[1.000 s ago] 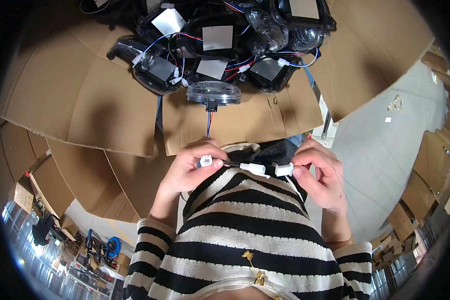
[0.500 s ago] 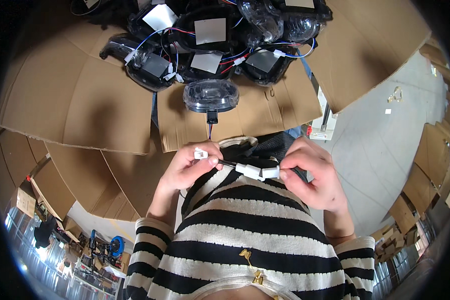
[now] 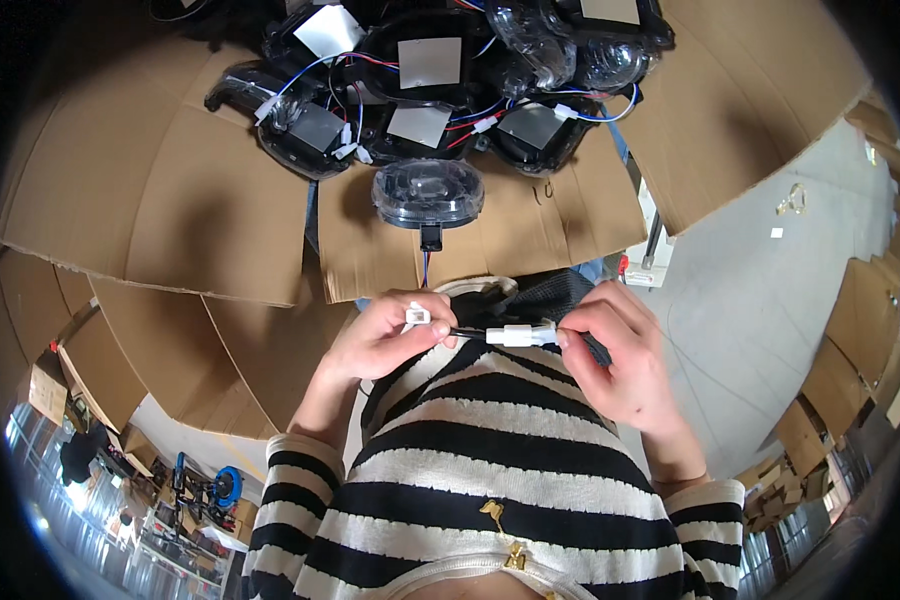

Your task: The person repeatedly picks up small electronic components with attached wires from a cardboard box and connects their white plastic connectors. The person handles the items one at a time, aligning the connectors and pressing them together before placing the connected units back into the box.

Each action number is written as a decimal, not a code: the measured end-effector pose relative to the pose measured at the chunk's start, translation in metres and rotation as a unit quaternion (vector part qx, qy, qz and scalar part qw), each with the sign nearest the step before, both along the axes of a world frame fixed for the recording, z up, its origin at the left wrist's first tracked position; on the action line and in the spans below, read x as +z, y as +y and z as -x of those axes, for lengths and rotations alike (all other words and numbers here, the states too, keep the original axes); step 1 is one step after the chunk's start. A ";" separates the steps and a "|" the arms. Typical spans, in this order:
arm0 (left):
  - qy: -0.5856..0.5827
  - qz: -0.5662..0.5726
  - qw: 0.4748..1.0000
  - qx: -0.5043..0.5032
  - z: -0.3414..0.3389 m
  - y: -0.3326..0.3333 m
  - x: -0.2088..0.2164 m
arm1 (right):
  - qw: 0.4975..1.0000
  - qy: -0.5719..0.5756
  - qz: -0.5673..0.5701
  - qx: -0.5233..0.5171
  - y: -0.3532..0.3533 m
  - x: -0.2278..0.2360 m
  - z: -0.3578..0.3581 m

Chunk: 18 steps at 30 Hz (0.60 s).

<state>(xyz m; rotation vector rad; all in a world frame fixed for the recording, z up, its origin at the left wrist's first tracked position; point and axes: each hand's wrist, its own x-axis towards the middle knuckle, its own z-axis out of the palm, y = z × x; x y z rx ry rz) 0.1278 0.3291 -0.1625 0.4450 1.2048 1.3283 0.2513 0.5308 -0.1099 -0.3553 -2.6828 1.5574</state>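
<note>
My left hand (image 3: 388, 338) pinches a thin black cable (image 3: 470, 334) between thumb and fingers. A small white plug (image 3: 416, 315) also shows at these fingers, its open end facing up. At the cable's right end is a white wire connector (image 3: 515, 336) of two pieces, lying in one straight line. My right hand (image 3: 620, 355) is closed, thumb and forefinger gripping the connector's right end. Just beyond my hands, a clear oval lamp (image 3: 428, 190) with a black socket sits on cardboard, and its thin wires run down toward my left hand.
Several black lamp housings (image 3: 425, 125) with grey patches and loose red, blue and white wires are heaped at the far side. Cardboard flaps (image 3: 160, 190) spread beneath and beside them. Grey floor (image 3: 740, 300) shows at the right, with a blue-wheeled object (image 3: 228, 487) at lower left.
The right connector piece was tilted against the left one and is now in line with it. My right hand has shifted slightly; my left hand still holds the cable.
</note>
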 end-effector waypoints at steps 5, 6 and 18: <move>0.056 0.033 0.996 -0.067 -0.004 0.003 -0.001 | 1.000 0.022 0.005 0.012 -0.008 -0.007 -0.006; 0.041 0.035 0.997 -0.052 -0.005 0.003 -0.001 | 1.000 0.020 0.010 0.011 -0.008 -0.009 -0.006; 0.056 -0.001 0.986 0.155 0.008 -0.010 0.023 | 0.991 -0.129 0.033 0.015 0.027 -0.031 0.001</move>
